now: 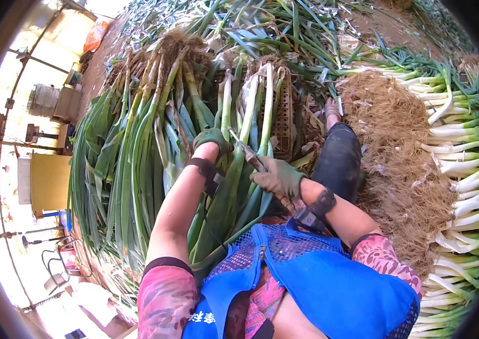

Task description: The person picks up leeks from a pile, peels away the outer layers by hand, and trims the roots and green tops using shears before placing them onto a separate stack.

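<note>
— Where are the hands?

— Both are gloved and out in front of the blue apron [330, 282]. The left hand [212, 141] has its fingers clenched around a green onion stalk [234, 169] that lies across the lap. The right hand [279, 178] has its fingers wrapped around the handle of a knife [246, 152].

— How does the stalk lie?

— Its long axis runs away from the body, from the dark green leaves near the apron up to the white shank [249, 107] and the roots at the far end, by a plastic crate [284, 113]. So the root end points away from the person.

— And the knife relative to it?

— The blade points up and to the left from the right hand, crossing toward the stalk just beside the left hand. Whether the edge touches the stalk I cannot tell. The left hand sits farther up the stalk, nearer the white part; the right hand is closer to the body.

— What lies around?

— A large pile of untrimmed onions [132, 147] to the left, a heap of cut roots [392, 147] to the right, and beyond it a row of trimmed onions [460, 169] with white ends. A knee in dark trousers [338, 158] is just right of the right hand.
</note>
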Available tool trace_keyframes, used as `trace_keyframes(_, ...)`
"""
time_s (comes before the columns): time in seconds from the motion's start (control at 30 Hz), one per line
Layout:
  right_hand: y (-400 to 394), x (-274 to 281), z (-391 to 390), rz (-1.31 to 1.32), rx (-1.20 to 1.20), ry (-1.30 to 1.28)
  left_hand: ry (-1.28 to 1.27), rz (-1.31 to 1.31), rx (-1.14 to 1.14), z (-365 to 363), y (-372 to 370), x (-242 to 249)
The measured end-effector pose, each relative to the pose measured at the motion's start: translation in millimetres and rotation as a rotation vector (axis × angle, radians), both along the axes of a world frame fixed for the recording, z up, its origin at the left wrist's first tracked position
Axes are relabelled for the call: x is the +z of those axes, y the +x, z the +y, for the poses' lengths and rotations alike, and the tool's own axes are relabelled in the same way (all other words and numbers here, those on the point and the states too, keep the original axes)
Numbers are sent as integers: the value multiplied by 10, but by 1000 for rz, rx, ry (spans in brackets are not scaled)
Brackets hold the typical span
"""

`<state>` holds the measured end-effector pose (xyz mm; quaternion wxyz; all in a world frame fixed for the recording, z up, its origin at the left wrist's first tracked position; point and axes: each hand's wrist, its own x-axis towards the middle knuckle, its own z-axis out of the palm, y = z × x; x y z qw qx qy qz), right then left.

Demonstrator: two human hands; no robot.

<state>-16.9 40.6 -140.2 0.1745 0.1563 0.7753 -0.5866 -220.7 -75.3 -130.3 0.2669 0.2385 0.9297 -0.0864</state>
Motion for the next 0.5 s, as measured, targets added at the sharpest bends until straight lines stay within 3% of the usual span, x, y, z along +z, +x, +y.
trace_keyframes(0.07, 60, -177, -25, 21, -42, 13, 9, -91, 0, 20, -84, -134)
trace_keyframes(0.13, 37, -148, 5, -6, -55, 40, 18, -191, 6, -81, -361, -871)
trace_keyframes(0.17, 15, -138, 36, -21, -61, 55, 83, -224, -62, -165, -303, -855)
trace_keyframes(0.2, -22, -221, 87, -16, -109, 22, 147, -257, -130, -249, -242, -832)
trace_keyframes(0.23, -81, -371, 164, -10, -158, -10, 156, -333, 92, -151, 20, -319)
trace_keyframes(0.3, -185, -439, 341, -10, -212, -5, 378, -534, 331, -331, 195, -202)
trace_keyframes(0.37, -264, -365, 499, -27, -219, 65, 401, -595, 253, -457, 337, 116)
trace_keyframes(0.43, -379, -331, 512, -2, -195, 70, 291, -698, 158, -581, 343, 139)
trace_keyframes(0.5, -597, -385, 546, -5, -98, 81, 190, -619, 156, -495, 399, 275)
